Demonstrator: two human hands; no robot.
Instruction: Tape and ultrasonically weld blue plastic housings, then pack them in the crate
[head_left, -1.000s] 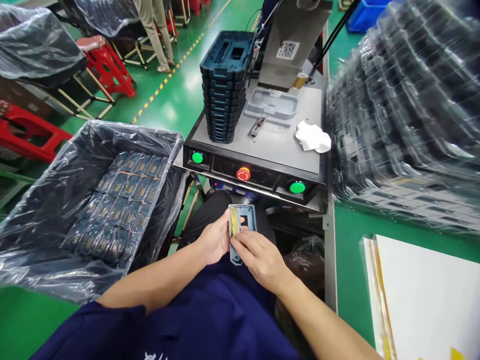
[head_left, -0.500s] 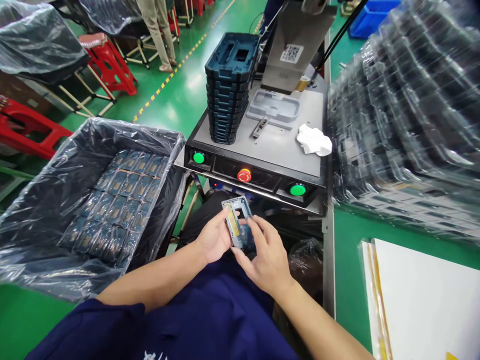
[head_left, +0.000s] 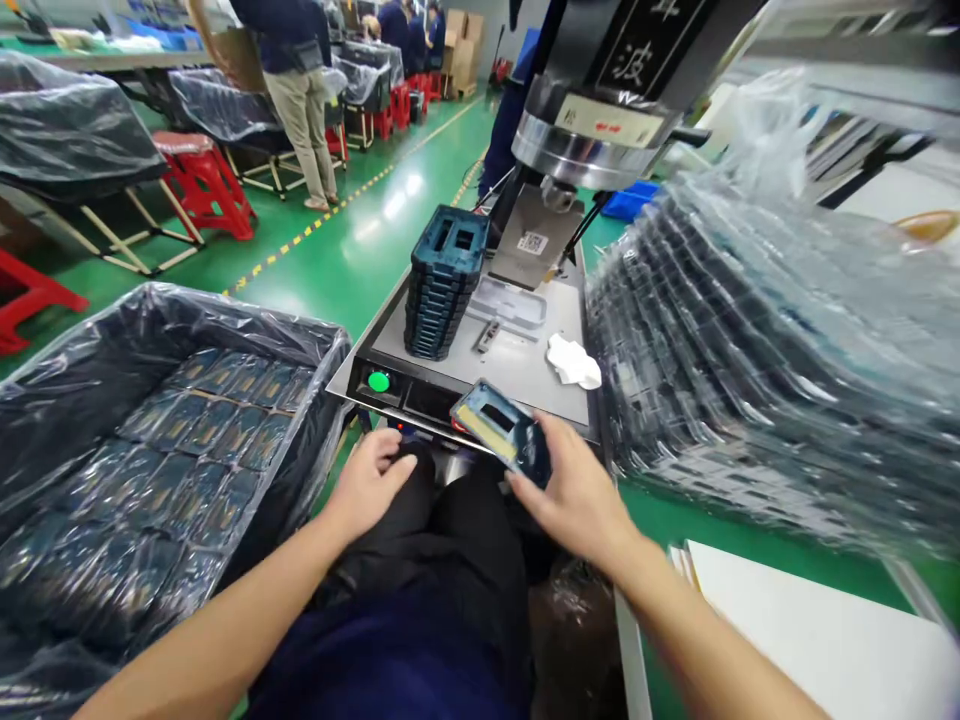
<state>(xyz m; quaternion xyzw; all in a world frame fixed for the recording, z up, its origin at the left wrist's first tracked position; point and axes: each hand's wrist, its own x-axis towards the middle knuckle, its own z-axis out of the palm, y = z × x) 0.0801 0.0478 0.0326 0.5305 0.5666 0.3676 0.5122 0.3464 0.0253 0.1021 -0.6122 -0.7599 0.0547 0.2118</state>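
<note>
My right hand (head_left: 574,485) grips a dark plastic housing (head_left: 499,425) by its near right end, tilted above the front edge of the machine bed. A yellowish strip and a dark rectangular opening show on the housing. My left hand (head_left: 373,478) is empty, fingers loosely curled and apart, over my lap near the machine's front edge. A tall stack of similar dark housings (head_left: 444,285) stands on the machine bed (head_left: 517,380). Behind it lie a pale fixture (head_left: 510,305) and a small metal block (head_left: 487,337).
On the left is a plastic-lined crate (head_left: 330,350) of wrapped parts. A press head (head_left: 577,130) hangs over the bed. White cloth (head_left: 574,362) lies at the bed's right. Stacked clear trays (head_left: 720,380) rise on the right, with white sheets (head_left: 810,630) nearer. A green button (head_left: 379,381) is on the front panel.
My left hand has let go of the housing and moved left. The right hand has carried the housing up and forward, tilting it. The view has risen, showing the press head.
</note>
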